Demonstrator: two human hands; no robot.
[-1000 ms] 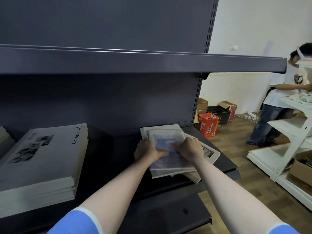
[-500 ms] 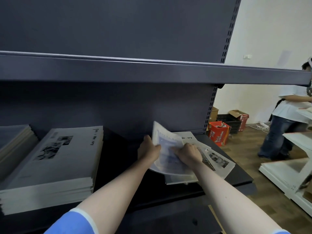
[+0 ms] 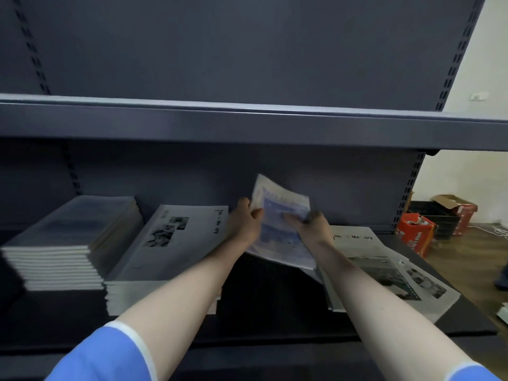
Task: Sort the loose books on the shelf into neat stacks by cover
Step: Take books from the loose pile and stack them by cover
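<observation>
Two hands, left hand (image 3: 244, 220) and right hand (image 3: 310, 224), gripped a blue-covered book (image 3: 280, 229) lifted above the shelf (image 3: 275, 312), mid-sort, likely needing carrying left to the matching blue-grey stack (image 3: 71, 237).

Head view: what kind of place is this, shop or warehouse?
Probably a shop or stockroom being set up, hard to say which. A dark grey metal gondola shelf unit with slotted uprights holds stacks of identical white paperback books, and opened red cardboard cartons sit on the wooden floor.
</observation>
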